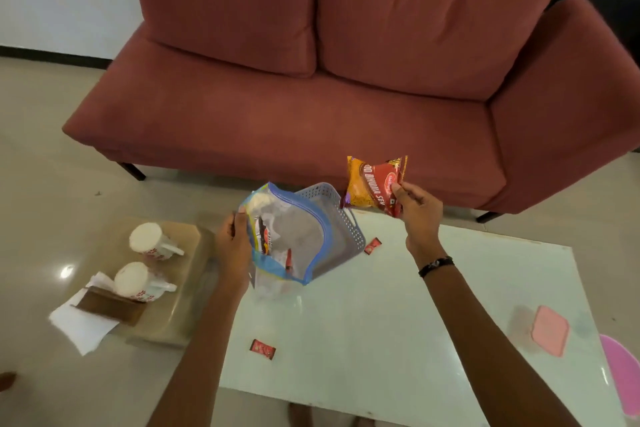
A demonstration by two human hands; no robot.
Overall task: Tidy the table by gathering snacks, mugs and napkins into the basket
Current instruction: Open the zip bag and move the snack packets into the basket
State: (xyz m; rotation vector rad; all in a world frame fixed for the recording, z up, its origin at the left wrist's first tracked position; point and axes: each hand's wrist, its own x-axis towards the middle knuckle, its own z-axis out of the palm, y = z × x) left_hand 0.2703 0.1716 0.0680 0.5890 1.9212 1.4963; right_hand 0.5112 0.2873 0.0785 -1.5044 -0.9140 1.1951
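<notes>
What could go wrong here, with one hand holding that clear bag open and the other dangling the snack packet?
The right hand only pinches the snack packet by a corner, so that grip could slip. The zip bag, held at one edge by the left hand, may sag shut. Two small sachets on the table could be forgotten.
</notes>
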